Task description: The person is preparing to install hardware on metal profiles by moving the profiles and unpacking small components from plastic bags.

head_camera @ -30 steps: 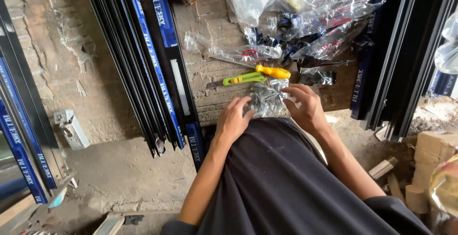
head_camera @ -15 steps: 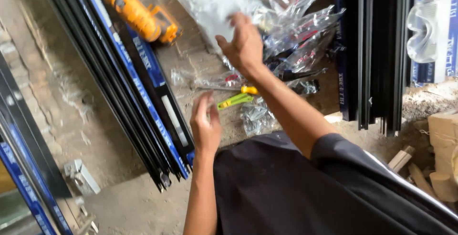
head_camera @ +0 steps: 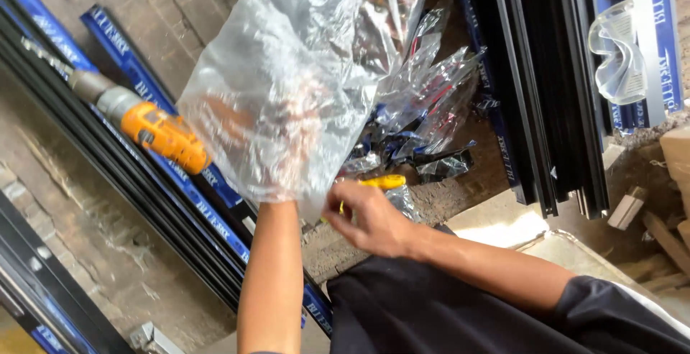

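Far left, a bundle of long black profiles with blue protective film (head_camera: 108,160) is laid diagonally across the concrete floor (head_camera: 93,268). On top of that bundle a cordless drill (head_camera: 154,132) with an orange-yellow body and a grey chuck is rested, chuck pointing up-left.

Next over, the left forearm is raised from the bottom edge and the left hand (head_camera: 269,120) is pushed right inside a big clear plastic bag (head_camera: 287,81), so the hand is only seen as a blurry shape through the plastic. Whether its fingers are spread or curled can't really be told. The bag is lifted up off the ground and is hung over the hand like a sleeve, its open edge sitting around the wrist.

Just right of the bag's lower edge, the right hand (head_camera: 366,217) is held with fingers pinched together, thumb against fingertips, right at the plastic's hem; whether anything small is actually gripped there can't be made out. Right behind it a screwdriver with a yellow handle (head_camera: 384,181) is left lying on the ground, partly hidden by the hand.

Further right, a heap of smaller crumpled plastic bags (head_camera: 424,117) with dark bits inside is piled up. Then a second stack of black profiles (head_camera: 546,95) is stood along the right side, and clear safety glasses (head_camera: 617,52) are rested on it near the top right corner.
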